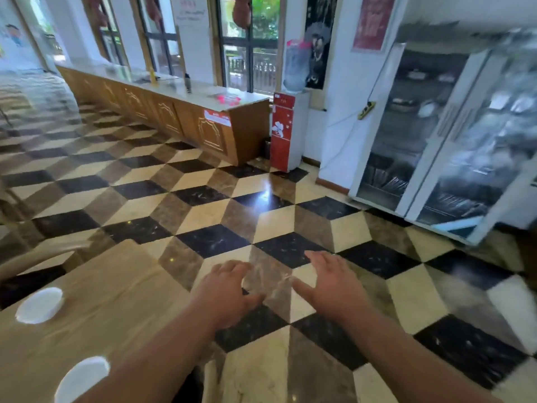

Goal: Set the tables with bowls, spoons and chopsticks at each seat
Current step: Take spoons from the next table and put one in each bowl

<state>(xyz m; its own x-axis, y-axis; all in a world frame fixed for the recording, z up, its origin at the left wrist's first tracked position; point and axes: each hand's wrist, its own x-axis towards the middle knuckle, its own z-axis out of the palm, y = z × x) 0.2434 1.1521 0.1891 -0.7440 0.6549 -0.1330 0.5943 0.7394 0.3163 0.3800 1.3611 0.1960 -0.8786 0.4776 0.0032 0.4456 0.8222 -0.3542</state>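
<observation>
Two white bowls sit on the tan table [110, 289] at the lower left: one bowl [39, 305] nearer the far edge, the other bowl [82, 379] at the near edge beside my left forearm. My left hand [225, 292] and my right hand [331, 283] are stretched out side by side over the tiled floor, to the right of the table, fingers spread and holding nothing. No spoons or chopsticks show on the table.
A glass-door cabinet [436, 135] holding blurred dishware stands at the right wall. A long wooden counter [174, 112] runs under the windows, with a red water dispenser [283, 132] at its end. Chequered floor [261, 205] lies between.
</observation>
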